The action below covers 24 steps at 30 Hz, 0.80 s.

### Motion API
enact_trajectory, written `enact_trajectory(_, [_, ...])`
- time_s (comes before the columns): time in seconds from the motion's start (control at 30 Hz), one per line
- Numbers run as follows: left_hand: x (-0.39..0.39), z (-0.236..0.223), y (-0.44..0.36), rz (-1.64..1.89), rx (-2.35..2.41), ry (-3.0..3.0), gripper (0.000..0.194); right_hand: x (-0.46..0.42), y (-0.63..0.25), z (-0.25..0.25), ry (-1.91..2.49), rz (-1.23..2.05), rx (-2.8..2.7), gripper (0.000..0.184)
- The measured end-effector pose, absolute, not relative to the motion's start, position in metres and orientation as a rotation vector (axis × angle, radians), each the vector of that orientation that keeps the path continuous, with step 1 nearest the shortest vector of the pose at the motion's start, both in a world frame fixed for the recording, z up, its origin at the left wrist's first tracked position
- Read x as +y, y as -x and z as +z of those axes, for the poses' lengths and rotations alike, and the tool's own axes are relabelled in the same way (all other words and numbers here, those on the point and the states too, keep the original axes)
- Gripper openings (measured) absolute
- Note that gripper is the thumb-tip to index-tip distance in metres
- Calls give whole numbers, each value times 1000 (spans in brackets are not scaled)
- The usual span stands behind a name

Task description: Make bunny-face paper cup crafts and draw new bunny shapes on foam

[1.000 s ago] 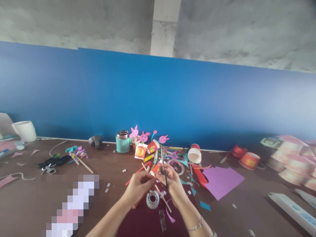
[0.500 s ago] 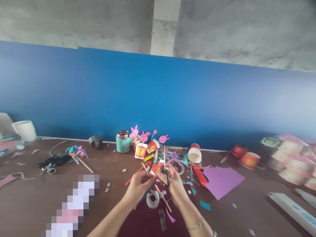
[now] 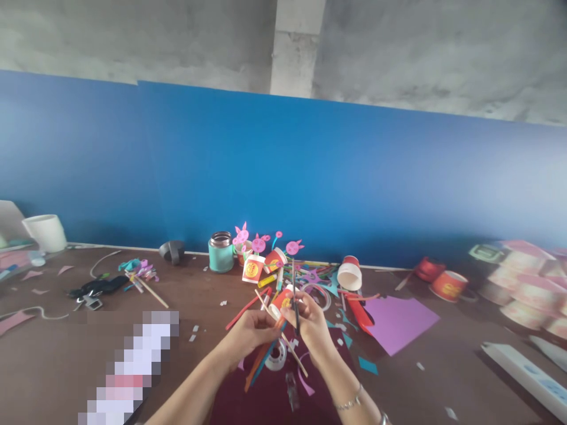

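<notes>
My left hand (image 3: 256, 330) is closed on a small bundle of long, thin orange and blue strips (image 3: 262, 361), whose tails hang down toward me. My right hand (image 3: 310, 319) grips a pair of scissors (image 3: 296, 298) with dark handles; the blades point up and away and look together. Its fingertips also meet the upper ends of the strips, so both hands nearly touch. Just behind them a red paper cup (image 3: 283, 300) lies on its side. Below the hands are a roll of tape (image 3: 276, 358), partly covered by the strips, and a wooden stick (image 3: 293, 354).
Pink animal-face cutouts (image 3: 258, 243) stand in paper cups beside a teal jar (image 3: 220, 254). Purple paper (image 3: 398, 323), a tipped white-mouthed cup (image 3: 349, 275) and a power strip (image 3: 527, 378) lie to the right. Stacked cups (image 3: 527, 283) stand far right, keys (image 3: 92, 301) left.
The orange and blue strips have swung out below my left hand and now cover part of the tape roll. The scissors have turned slightly, their blades looking more closed.
</notes>
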State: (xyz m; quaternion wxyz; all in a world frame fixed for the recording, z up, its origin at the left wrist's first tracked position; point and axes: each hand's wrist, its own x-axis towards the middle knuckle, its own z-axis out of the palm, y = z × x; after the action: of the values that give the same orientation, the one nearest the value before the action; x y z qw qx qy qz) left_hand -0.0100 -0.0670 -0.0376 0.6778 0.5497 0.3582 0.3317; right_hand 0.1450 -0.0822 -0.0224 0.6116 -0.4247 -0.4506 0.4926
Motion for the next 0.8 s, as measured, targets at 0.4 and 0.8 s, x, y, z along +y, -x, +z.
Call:
enact_trajectory(0.4, [-64,-41,10,710,805,-1412,31,-82,-142,-25,973,1097,-1070,37])
enact_trajectory(0.8, [-65,-33,10,1001,817,-1017,38,-70,-171,-32,1250,789,-1152,39])
